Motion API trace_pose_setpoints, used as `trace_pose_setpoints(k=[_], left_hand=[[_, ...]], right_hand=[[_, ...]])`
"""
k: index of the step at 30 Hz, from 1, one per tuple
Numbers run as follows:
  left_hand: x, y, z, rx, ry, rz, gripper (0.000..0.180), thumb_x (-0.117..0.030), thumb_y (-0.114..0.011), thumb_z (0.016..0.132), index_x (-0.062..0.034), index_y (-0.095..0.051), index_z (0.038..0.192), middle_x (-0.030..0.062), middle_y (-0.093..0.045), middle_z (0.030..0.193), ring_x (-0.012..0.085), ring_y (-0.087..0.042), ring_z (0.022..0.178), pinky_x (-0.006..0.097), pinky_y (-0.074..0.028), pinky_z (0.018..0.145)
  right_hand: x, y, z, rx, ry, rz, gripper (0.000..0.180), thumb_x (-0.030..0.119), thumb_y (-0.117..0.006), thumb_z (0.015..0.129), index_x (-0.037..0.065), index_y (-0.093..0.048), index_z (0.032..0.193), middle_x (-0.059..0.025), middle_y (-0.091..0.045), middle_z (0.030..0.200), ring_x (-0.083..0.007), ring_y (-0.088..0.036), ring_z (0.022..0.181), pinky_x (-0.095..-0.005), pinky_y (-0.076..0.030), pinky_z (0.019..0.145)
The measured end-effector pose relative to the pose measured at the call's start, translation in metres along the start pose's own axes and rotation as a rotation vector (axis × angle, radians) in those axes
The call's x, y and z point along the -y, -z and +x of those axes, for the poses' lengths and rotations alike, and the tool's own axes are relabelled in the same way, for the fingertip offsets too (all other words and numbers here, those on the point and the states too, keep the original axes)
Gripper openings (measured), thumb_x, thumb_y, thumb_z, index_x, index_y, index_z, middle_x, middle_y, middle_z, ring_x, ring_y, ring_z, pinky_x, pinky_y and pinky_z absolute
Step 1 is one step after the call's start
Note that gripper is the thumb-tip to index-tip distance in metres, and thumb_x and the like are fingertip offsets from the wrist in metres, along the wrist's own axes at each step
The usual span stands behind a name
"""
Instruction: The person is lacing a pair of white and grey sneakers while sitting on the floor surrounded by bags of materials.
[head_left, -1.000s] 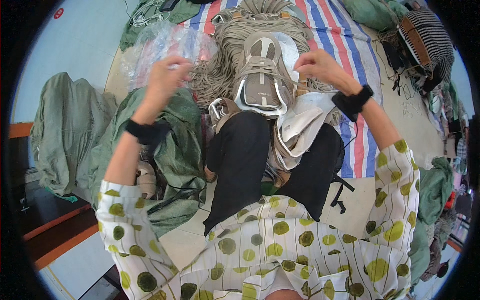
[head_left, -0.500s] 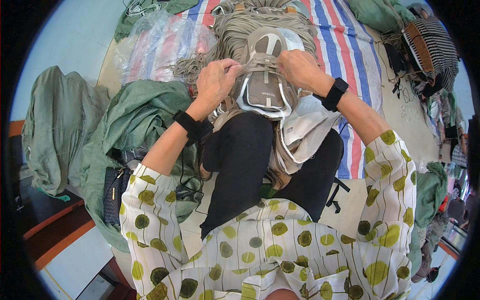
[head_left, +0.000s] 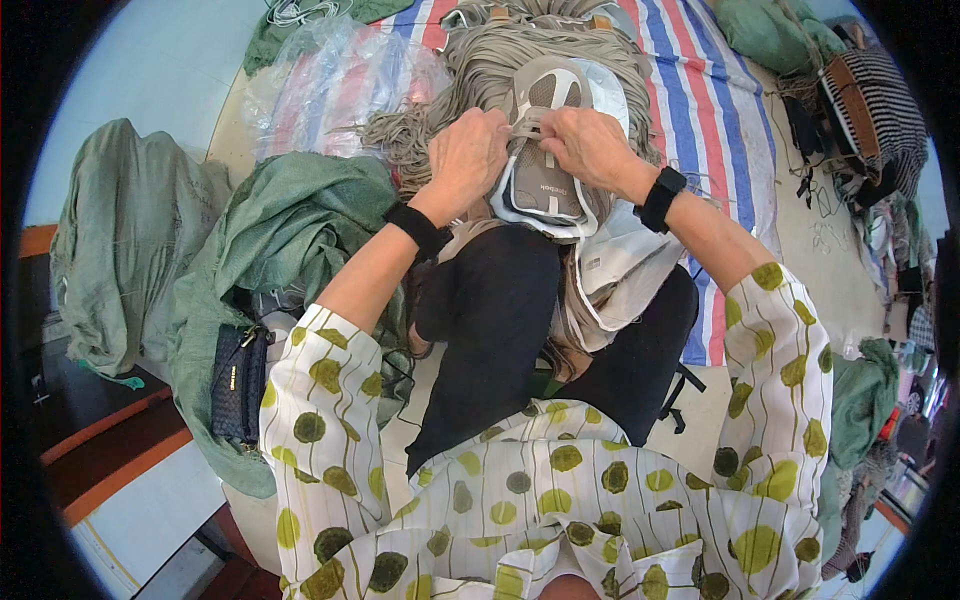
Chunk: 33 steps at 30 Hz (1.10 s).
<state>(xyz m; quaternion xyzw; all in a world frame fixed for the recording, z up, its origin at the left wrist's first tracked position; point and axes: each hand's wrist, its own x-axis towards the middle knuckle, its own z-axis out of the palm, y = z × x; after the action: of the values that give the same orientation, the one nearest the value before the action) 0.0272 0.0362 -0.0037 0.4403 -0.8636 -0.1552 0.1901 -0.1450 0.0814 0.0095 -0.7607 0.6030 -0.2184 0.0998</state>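
A taupe and white shoe upper (head_left: 545,190) lies in front of my knees, its mesh tongue pointing toward me. Across its middle runs a taupe shoelace (head_left: 527,126), gathered between my two hands. My left hand (head_left: 466,155) is closed on the lace at the upper's left edge. On the right, my right hand (head_left: 590,148) pinches the lace with thumb and forefinger, just over the upper. The fingers partly hide the lace, so whether it is knotted cannot be made out. More white and taupe uppers (head_left: 612,262) lie over my lap, beneath this one.
A thick bundle of taupe laces (head_left: 470,62) spreads behind the upper on a striped sheet (head_left: 700,110). Clear plastic (head_left: 350,90) lies at the far left. Green sacks (head_left: 290,215) and a dark purse (head_left: 240,385) are at my left; a striped bag (head_left: 875,105) is far right.
My hands have come closer together over the upper. The left moved right and slightly down, and the lace that was stretched out between them is now drawn in.
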Motion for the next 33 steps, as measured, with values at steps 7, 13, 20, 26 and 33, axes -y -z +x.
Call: trace_pose_setpoints(k=[7,13,20,26,33], left_hand=[[-0.005,0.002,0.013,-0.005,-0.096,0.054,0.016,-0.019,-0.048,0.082,-0.0058,-0.057,0.079,0.0147,-0.055,0.075,0.0329,-0.056,0.073,0.043,-0.044,0.062],[-0.006,0.011,0.017,0.060,-0.165,0.116,0.016,-0.017,-0.049,0.079,-0.0061,-0.058,0.073,0.0129,-0.056,0.075,0.0318,-0.057,0.071,0.042,-0.045,0.061],[-0.004,0.007,0.019,0.051,-0.215,0.133,0.014,-0.016,-0.052,0.077,-0.0057,-0.058,0.070,0.0122,-0.056,0.074,0.0310,-0.058,0.072,0.040,-0.045,0.061],[-0.017,0.012,0.033,0.256,-0.556,0.485,0.012,-0.018,-0.056,0.075,-0.0056,-0.057,0.073,0.0118,-0.055,0.074,0.0261,-0.059,0.069,0.036,-0.046,0.056],[-0.028,0.010,0.001,-0.071,-0.287,0.381,0.028,-0.019,-0.064,0.070,-0.0042,-0.049,0.088,0.0103,-0.050,0.082,0.0245,-0.059,0.077,0.034,-0.049,0.056]], right_hand=[[-0.025,0.006,0.010,0.103,-0.407,0.334,0.022,0.024,-0.056,0.070,0.003,-0.061,0.069,-0.0129,-0.060,0.065,-0.0267,-0.059,0.063,-0.0338,-0.046,0.061],[-0.036,0.005,0.009,0.084,-0.569,0.596,0.026,0.027,-0.056,0.077,0.001,-0.060,0.072,-0.0062,-0.061,0.065,-0.0131,-0.056,0.058,-0.0264,-0.046,0.055],[-0.034,0.002,0.010,0.125,-0.585,0.652,0.028,0.027,-0.056,0.081,0.001,-0.061,0.073,-0.0032,-0.060,0.063,-0.0088,-0.055,0.056,-0.0227,-0.045,0.052],[-0.029,0.016,-0.002,-0.075,-0.364,0.141,0.030,0.030,-0.058,0.078,0.000,-0.055,0.081,-0.0144,-0.060,0.075,-0.0264,-0.060,0.071,-0.0350,-0.048,0.061],[0.013,0.011,-0.039,0.048,-0.179,-0.209,0.040,0.032,-0.064,0.074,-0.002,-0.049,0.087,-0.0215,-0.053,0.084,-0.0375,-0.056,0.077,-0.0427,-0.046,0.067]])
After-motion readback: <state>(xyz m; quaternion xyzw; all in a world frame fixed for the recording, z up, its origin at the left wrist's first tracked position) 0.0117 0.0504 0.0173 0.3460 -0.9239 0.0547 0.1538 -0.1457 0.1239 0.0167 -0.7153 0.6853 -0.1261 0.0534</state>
